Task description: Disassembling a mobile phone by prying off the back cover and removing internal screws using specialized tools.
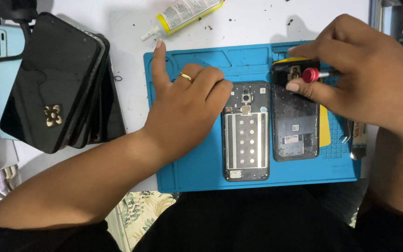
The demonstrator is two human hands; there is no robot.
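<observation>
An opened phone body [246, 133] with a silver metal plate lies on a blue work mat [197, 168]. My left hand [183, 107], with a gold ring, rests on the mat against the phone's left edge, its knuckles bent and its little finger stretched out. To the right lies a dark back cover [295, 126], partly over a yellow card [323, 133]. My right hand [355, 74] holds a screwdriver with a red cap [310, 74] above the top of the back cover.
A stack of black phones [57, 88] and a light blue phone [3, 60] lie at the left. A yellow glue tube [183, 14] rests on the white table behind the mat. Tweezers [356, 140] sit at the mat's right edge.
</observation>
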